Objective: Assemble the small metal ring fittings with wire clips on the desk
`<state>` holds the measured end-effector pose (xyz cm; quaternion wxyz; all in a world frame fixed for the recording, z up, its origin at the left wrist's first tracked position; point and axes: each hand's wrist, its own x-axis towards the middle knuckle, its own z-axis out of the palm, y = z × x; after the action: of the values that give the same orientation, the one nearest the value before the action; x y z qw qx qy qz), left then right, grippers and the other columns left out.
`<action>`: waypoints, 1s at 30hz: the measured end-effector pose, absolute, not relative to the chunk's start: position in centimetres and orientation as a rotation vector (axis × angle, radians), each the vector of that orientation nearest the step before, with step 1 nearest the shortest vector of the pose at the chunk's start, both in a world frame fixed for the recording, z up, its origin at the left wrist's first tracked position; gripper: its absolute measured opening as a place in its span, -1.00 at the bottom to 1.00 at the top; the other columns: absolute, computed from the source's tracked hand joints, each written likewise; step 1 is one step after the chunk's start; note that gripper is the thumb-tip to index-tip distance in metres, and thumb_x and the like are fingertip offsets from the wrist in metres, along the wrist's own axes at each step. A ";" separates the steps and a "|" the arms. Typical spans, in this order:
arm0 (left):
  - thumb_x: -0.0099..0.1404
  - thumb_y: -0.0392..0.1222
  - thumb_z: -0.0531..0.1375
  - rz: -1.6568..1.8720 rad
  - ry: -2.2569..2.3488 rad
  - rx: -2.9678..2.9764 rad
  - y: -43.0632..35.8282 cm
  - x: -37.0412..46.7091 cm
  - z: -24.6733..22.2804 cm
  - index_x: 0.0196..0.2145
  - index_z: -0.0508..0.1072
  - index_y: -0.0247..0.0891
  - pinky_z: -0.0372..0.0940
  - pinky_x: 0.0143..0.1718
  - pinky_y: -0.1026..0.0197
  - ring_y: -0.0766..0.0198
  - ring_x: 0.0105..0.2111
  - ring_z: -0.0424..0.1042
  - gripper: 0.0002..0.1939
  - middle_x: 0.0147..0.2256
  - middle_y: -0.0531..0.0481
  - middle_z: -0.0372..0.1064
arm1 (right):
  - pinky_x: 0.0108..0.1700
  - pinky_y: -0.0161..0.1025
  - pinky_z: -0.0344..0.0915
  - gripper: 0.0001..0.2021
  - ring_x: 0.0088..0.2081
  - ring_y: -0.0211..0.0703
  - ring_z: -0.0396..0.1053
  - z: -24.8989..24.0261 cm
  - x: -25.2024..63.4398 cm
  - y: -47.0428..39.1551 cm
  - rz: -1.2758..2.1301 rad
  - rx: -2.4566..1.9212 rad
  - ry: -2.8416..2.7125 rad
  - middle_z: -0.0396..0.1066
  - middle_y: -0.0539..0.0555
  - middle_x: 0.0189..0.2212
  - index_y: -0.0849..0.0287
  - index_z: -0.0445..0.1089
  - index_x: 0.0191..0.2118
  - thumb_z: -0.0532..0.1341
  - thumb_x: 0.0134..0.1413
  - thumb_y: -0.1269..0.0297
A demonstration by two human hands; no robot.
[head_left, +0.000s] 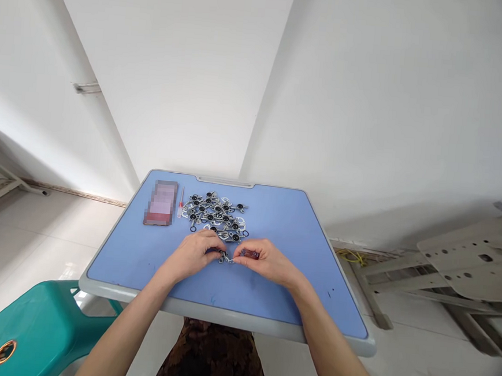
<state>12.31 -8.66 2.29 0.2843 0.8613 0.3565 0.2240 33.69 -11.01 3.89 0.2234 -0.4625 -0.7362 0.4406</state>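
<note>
My left hand [196, 255] pinches a small metal part [223, 257] with a dark piece, low over the blue desk. Across from it, my right hand [265, 261] is closed round a small screwdriver with a dark red handle [251, 254]; its thin metal end points at the part. The fingers cover much of both things. Just beyond my hands lies a pile of similar metal parts with black round caps [211, 217]. Black rubber rings [246, 233] lie at the pile's near edge.
A second screwdriver [180, 205] with a red and clear handle lies left of the pile. Farther left is a blurred-out phone-like rectangle [161, 203]. The blue desk [295, 226] stands by a white wall. A green stool [35, 327] is at lower left, another desk's frame [463, 257] at right.
</note>
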 end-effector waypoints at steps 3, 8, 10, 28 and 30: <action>0.25 -0.29 0.14 0.590 0.965 2.307 -8.7 12.4 2.4 -0.27 0.50 -0.14 0.25 -0.17 0.23 0.24 -0.20 0.35 -0.85 -0.28 0.02 0.40 | -0.51 -0.36 0.06 -0.77 -0.56 -0.34 0.08 3.7 33.4 -11.2 1.213 -1.246 -2.046 0.23 -0.04 -0.60 0.21 0.44 -0.43 0.19 0.04 0.13; 0.24 -0.30 0.14 0.584 0.974 2.307 -8.8 12.5 2.5 -0.28 0.50 -0.16 0.25 -0.19 0.24 0.24 -0.21 0.35 -0.85 -0.29 0.02 0.40 | -0.50 -0.36 0.08 -0.78 -0.55 -0.33 0.10 3.3 32.9 -11.4 1.127 -1.217 -2.062 0.25 -0.03 -0.58 0.20 0.43 -0.42 0.19 0.05 0.15; 0.23 -0.31 0.15 0.583 0.975 2.303 -8.7 12.5 2.5 -0.29 0.50 -0.16 0.25 -0.19 0.24 0.23 -0.22 0.35 -0.85 -0.29 0.01 0.40 | -0.50 -0.36 0.09 -0.79 -0.55 -0.33 0.11 3.1 32.7 -11.3 1.081 -1.222 -2.069 0.26 -0.03 -0.57 0.20 0.42 -0.41 0.18 0.06 0.17; 0.19 -0.36 0.16 0.604 0.911 2.215 -8.5 12.3 2.3 -0.31 0.47 -0.20 0.23 -0.20 0.22 0.24 -0.23 0.34 -0.86 -0.31 0.02 0.38 | -0.51 -0.37 0.05 -0.86 -0.55 -0.33 0.07 2.7 31.8 -10.6 1.050 -1.365 -1.978 0.15 -0.08 -0.62 0.19 0.35 -0.45 0.14 0.05 0.26; 0.18 -0.36 0.16 0.604 0.898 2.194 -8.6 12.3 2.4 -0.30 0.46 -0.21 0.23 -0.18 0.22 0.24 -0.23 0.34 -0.86 -0.30 0.02 0.38 | -0.51 -0.37 0.04 -0.86 -0.54 -0.33 0.07 2.4 31.7 -10.5 1.033 -1.394 -1.964 0.15 -0.08 -0.62 0.20 0.36 -0.44 0.14 0.04 0.26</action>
<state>12.27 -8.56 2.36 0.3407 0.8431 0.3452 0.2322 31.70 -10.49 2.44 0.2575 -0.5139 -0.7243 0.3809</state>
